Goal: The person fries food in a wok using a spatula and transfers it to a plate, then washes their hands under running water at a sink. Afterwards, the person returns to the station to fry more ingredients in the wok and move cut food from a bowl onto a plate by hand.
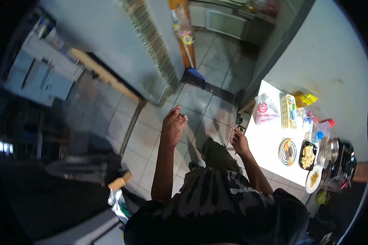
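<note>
My left hand (175, 125) is raised over the tiled floor with its palm partly turned up. Its fingers are loosely bent and apart, and I see nothing in them. Close to the left edge of the white table (255, 141), my right hand (238, 141) hangs with bent, parted fingers and no visible object in its grasp. On the table, nearest that hand, are a white plastic bag (266, 111) with a red print and a round plate (288, 152) with dark rings and food on it.
A black tray of food pieces (308, 155), a white plate (313, 179), a patterned box (289, 111) and a yellow packet (307, 99) crowd the table by the wall. A blue broom (196, 74) leans at the doorway. Dark furniture stands left.
</note>
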A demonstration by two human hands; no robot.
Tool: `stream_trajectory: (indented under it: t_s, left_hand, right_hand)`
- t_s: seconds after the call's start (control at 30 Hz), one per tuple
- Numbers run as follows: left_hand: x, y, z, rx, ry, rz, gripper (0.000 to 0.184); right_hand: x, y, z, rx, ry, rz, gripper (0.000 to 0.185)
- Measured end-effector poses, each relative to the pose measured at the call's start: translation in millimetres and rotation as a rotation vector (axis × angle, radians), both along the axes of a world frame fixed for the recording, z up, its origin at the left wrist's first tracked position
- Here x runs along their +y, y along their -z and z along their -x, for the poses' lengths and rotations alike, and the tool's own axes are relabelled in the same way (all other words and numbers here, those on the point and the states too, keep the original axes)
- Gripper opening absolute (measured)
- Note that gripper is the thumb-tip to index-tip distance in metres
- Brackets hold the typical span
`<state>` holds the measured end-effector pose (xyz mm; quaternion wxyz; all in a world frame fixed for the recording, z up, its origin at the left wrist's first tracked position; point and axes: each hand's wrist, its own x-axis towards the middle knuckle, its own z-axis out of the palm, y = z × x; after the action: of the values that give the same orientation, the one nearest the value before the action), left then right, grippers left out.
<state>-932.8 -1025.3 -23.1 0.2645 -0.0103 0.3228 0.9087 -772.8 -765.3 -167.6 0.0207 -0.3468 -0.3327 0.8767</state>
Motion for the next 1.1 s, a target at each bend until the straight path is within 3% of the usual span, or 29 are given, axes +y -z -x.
stream_trajectory:
  t_s: [0.1, 0.33, 0.43, 0.67, 0.77, 0.93, 1.0, 1.1]
  left_hand:
    - [48.3, 2.0, 55.6, -0.011, 0.113, 0.023, 0.025]
    - [146.4, 12.6, 168.6, 0.006, 0.276, 0.137, 0.030]
    - [178.7, 33.3, 226.8, 0.063, 0.287, 0.076, 0.026]
    - [273.8, 50.0, 353.3, 0.079, 0.321, -0.031, 0.030]
    - [319.6, 55.8, 418.1, 0.047, 0.330, 0.105, 0.038]
    - [402.8, 36.3, 541.7, 0.043, 0.353, 0.074, 0.042]
    - [428.4, 39.4, 593.8, 0.024, 0.390, 0.118, 0.041]
    - [476.9, 42.7, 666.2, -0.006, 0.410, 0.093, 0.024]
  right_hand:
    - [19.5, 14.8, 8.8, -0.085, 0.275, 0.122, 0.024]
    - [89.9, 47.7, 113.6, 0.034, 0.364, 0.100, 0.026]
    - [134.2, 33.1, 206.1, 0.009, 0.329, 0.113, 0.027]
    - [241.8, -34.6, 395.3, 0.347, 0.229, 0.018, 0.021]
    - [279.0, -48.9, 450.1, 0.227, 0.254, -0.025, 0.024]
    - [341.9, -17.7, 508.3, 0.068, 0.399, 0.016, 0.027]
    - [361.3, -9.1, 524.7, 0.063, 0.439, 0.041, 0.027]
    - [412.0, -19.1, 559.9, 0.083, 0.540, 0.043, 0.026]
